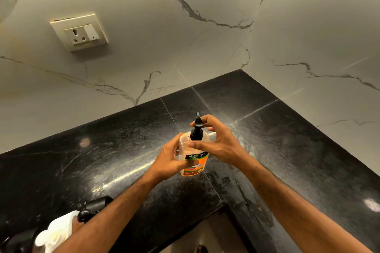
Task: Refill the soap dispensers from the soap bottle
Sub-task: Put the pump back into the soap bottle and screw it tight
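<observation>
One clear soap dispenser (193, 156) with black pump (196, 127) stands upright on the black stone counter (102, 150); left hand (174, 158) grips its body, right hand (216, 141) curls around the pump collar.

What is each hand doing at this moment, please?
Left hand: closed around the body of the soap dispenser.
Right hand: fingers curled around the black pump top, thumb on the collar.

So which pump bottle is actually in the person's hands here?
The clear dispenser with the orange label, held mid-counter by the left hand and right hand. The other pump-topped item lies untouched at bottom left.
</observation>
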`<state>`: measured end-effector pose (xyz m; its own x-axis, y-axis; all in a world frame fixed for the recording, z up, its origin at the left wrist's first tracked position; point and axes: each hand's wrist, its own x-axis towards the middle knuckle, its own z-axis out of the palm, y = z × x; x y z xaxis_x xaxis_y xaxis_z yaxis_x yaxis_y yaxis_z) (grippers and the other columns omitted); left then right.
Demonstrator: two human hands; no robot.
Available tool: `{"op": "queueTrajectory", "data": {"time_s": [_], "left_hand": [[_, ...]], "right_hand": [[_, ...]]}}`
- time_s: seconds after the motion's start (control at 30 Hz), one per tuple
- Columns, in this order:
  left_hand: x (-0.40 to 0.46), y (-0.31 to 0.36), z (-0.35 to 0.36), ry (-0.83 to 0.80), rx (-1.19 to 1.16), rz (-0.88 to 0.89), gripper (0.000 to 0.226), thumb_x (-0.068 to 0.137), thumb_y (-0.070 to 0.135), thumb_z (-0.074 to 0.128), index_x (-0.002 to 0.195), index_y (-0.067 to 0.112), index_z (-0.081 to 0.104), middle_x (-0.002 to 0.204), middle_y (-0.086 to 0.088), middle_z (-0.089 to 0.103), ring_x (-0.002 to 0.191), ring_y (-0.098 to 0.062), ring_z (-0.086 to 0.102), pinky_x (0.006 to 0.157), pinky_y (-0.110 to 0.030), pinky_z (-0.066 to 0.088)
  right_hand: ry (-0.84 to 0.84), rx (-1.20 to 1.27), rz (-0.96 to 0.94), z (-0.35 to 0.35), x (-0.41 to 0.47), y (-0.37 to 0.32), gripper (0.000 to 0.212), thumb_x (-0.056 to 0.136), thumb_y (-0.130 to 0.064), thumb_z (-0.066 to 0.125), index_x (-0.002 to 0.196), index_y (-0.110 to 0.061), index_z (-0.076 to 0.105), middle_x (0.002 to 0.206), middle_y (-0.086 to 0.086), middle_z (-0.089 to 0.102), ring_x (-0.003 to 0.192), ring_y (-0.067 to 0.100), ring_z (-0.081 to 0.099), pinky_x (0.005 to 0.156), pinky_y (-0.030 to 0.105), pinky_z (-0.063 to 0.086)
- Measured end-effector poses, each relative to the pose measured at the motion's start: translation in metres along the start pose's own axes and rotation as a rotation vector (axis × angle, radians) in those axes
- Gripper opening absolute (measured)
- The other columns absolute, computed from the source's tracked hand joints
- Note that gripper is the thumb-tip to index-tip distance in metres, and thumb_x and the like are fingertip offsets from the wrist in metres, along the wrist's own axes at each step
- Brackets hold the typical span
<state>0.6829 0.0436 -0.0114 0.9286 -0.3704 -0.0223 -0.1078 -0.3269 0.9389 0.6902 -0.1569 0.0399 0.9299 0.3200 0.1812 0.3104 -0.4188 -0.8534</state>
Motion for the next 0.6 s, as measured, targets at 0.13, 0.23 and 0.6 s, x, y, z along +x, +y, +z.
{"op": "queueTrajectory", "data": {"time_s": [0.13, 0.23, 0.6], "left_hand": [[-0.001, 0.003, -0.003, -0.024, -0.011, -0.022, 0.063, 0.069, 0.037, 0.084, 0.121, 0.055, 0.054, 0.119, 0.016, 0.069, 0.114, -0.010, 0.066, 0.096, -0.030, 0.054], [-0.003, 0.002, -0.001, -0.013, -0.010, -0.019, 0.066, 0.073, 0.032, 0.086, 0.127, 0.047, 0.052, 0.119, 0.018, 0.069, 0.114, -0.009, 0.066, 0.096, -0.031, 0.054], [0.002, 0.003, 0.001, -0.027, -0.008, 0.022, 0.066, 0.071, 0.037, 0.084, 0.129, 0.040, 0.053, 0.122, 0.014, 0.068, 0.116, -0.014, 0.065, 0.103, -0.048, 0.051]], "right_hand": [[-0.035, 0.059, -0.010, -0.006, -0.002, -0.001, 0.036, 0.087, -0.034, 0.077, 0.121, -0.023, 0.070, 0.118, -0.017, 0.066, 0.120, 0.013, 0.057, 0.103, 0.035, 0.046], [0.056, 0.011, -0.051, -0.003, -0.002, -0.003, 0.034, 0.083, -0.032, 0.081, 0.113, -0.019, 0.073, 0.113, -0.013, 0.068, 0.114, 0.012, 0.056, 0.097, 0.034, 0.047], [-0.107, 0.000, 0.008, -0.008, -0.011, 0.003, 0.066, 0.080, -0.034, 0.085, 0.137, -0.021, 0.056, 0.131, -0.007, 0.060, 0.126, 0.009, 0.055, 0.106, 0.035, 0.047]]}}
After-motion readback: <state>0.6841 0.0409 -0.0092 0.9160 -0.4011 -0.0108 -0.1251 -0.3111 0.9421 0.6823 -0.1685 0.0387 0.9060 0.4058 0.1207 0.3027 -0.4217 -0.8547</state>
